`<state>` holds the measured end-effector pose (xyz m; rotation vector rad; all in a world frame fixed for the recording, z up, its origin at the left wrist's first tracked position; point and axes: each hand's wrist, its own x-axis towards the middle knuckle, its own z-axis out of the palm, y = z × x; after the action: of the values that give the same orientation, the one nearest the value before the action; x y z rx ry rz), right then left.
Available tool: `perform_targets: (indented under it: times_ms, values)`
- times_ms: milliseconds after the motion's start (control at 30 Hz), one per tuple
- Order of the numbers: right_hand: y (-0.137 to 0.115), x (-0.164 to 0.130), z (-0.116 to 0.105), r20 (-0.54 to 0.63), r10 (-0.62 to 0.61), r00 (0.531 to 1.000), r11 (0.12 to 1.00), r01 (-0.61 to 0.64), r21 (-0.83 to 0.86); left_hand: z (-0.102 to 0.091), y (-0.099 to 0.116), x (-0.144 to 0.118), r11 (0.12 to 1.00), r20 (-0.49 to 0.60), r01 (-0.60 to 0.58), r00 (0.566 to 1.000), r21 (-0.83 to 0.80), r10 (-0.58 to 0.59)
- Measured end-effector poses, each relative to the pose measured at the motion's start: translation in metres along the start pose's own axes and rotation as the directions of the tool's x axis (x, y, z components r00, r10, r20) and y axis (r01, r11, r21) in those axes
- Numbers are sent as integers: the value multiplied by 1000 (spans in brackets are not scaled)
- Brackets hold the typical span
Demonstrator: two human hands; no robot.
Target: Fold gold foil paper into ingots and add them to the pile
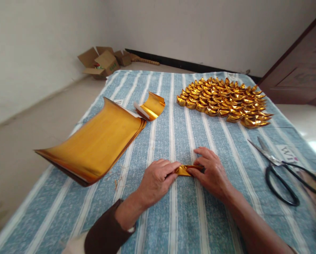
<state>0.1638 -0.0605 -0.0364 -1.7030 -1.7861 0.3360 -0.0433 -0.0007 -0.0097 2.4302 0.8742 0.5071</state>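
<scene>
My left hand (155, 180) and my right hand (212, 173) pinch the two ends of a small folded strip of gold foil paper (184, 170), pressed down on the blue-and-white striped cloth (184, 218). A curled stack of gold foil sheets (96, 141) lies to the left of my hands. A smaller curled gold sheet (153, 105) rests behind that stack. At the far right of the cloth sits a pile of several folded gold paper ingots (224, 100).
Black-handled scissors (285, 170) lie on the cloth to the right of my right hand. Open cardboard boxes (102, 61) stand on the floor in the far corner. A dark wooden door (300, 70) is at the right.
</scene>
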Motion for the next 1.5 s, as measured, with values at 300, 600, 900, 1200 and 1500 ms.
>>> perform_targets:
  times_ms: [300,600,900,1200,1500]
  values:
    - [6,0,-18,110,-110,988,988,96,120,-7,1,2,994,75,49,996,-96,-41]
    - [5,1,-24,163,-204,965,975,185,125,-7,2,4,995,104,60,993,-83,-51]
    - [7,1,-17,112,-188,976,978,175,113,-7,3,5,998,106,30,994,-60,-24]
    - [5,2,-11,100,-89,991,990,77,121,-8,3,8,999,158,44,987,-29,-39]
    - [3,3,-6,72,-23,997,996,17,86,-3,6,7,994,122,36,991,104,-49]
